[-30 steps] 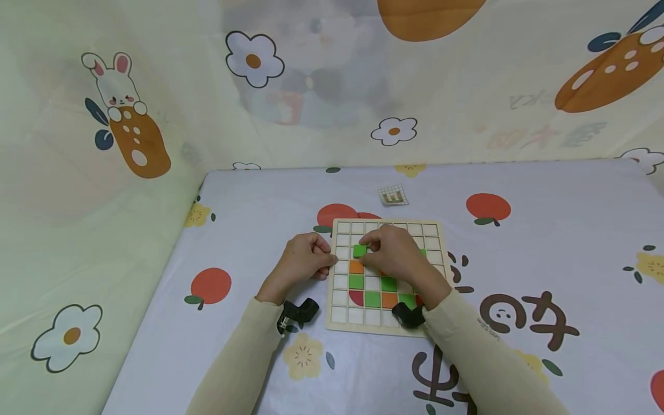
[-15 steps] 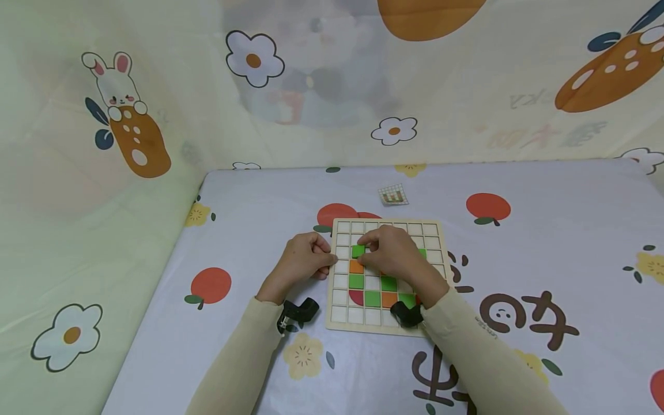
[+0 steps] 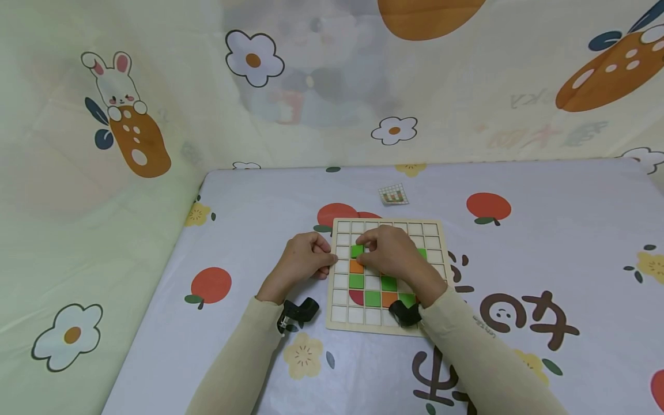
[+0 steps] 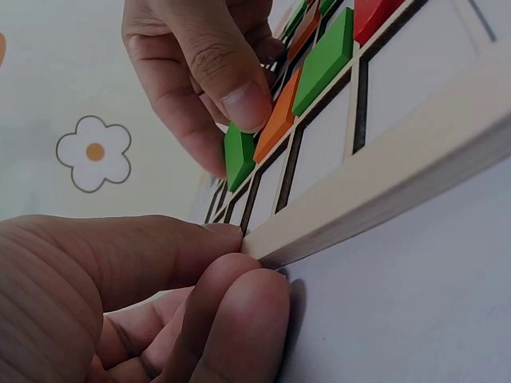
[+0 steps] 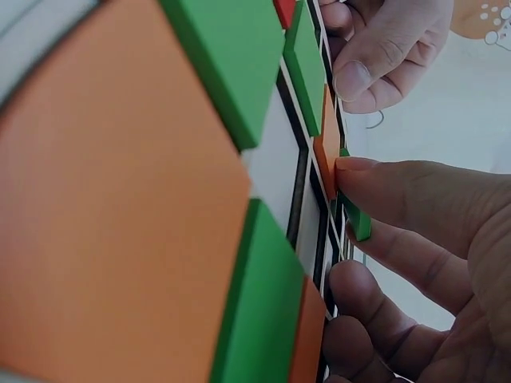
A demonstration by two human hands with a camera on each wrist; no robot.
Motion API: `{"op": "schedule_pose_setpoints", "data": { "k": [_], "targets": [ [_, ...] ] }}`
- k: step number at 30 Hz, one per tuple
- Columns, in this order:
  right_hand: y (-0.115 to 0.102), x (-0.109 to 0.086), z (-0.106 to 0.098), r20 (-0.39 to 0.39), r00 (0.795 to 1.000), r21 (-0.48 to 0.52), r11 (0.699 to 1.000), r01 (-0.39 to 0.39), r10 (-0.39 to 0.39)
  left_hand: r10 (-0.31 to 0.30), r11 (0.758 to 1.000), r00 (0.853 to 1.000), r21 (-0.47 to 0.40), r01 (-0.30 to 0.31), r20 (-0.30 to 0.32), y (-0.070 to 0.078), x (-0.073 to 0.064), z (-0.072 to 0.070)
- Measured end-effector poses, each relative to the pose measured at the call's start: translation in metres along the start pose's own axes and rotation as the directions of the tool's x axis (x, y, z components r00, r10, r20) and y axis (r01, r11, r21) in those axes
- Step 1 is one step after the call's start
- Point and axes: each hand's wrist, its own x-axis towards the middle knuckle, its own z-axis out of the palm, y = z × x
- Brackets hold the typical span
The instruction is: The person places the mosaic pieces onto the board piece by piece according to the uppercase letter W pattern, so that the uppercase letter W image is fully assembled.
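A wooden grid board [image 3: 355, 316] lies on the table, with green, orange and red tiles set in some of its cells. My right hand [image 3: 391, 253] pinches a green square tile [image 3: 357, 251] between thumb and finger, right above the orange tile [image 3: 356, 266] in the left part of the grid. In the right wrist view that green tile [image 5: 357, 217] looks tilted at the fingertips. My left hand [image 3: 306, 256] holds the board's left edge, thumb at the top of the rim [image 4: 375, 191] and curled fingers against its side. The right hand covers some middle cells.
Behind the board lies a small card [image 3: 393, 195] printed with a grid pattern. A patterned cloth [image 3: 249, 230] covers the table, and a printed curtain [image 3: 321, 86] hangs along the back and left. Black wrist cameras [image 3: 406, 314] sit close over the board's front.
My right hand has shifted slightly left with the green tile, bringing it more in line with the orange tile's column. The left hand and the board have stayed put.
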Motion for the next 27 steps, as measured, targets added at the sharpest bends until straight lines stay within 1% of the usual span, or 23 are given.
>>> {"op": "schedule_pose_setpoints", "data": {
  "k": [19,22,27],
  "targets": [
    [-0.002,-0.001,0.000,-0.001,1.000,-0.010,1.000,-0.006,0.006,-0.005,1.000,1.000,-0.008,0.005,0.009,0.001,0.000,0.000],
    [-0.002,-0.004,0.000,-0.016,1.000,-0.010,1.000,-0.003,0.003,-0.006,1.000,1.000,-0.006,0.006,0.010,0.001,0.000,0.000],
    [-0.002,-0.011,-0.002,-0.065,0.998,-0.042,0.999,0.017,-0.020,-0.003,1.000,1.000,0.006,0.003,0.005,0.001,-0.001,-0.001]
  ]
}}
